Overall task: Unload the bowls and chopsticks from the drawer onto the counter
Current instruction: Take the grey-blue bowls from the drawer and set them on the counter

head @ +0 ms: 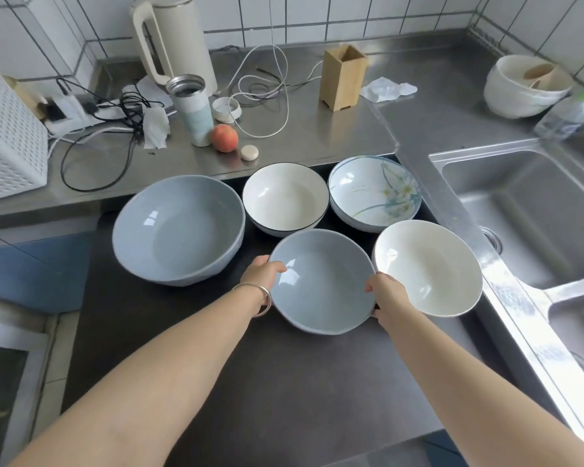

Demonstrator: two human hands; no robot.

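Small grey-blue ceramic bowl (321, 281) gripped at opposite rims by left hand (262, 273) and right hand (386, 293), fingers clamped; two-sided hold judged for level lift from dark drawer (284, 382).

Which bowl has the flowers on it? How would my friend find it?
Start at the steel sink on the right, then look just left into the dark drawer. The flowered bowl sits in the back row, nearest the sink. Its neighbours are plain; it alone has painted daisies and green leaves.
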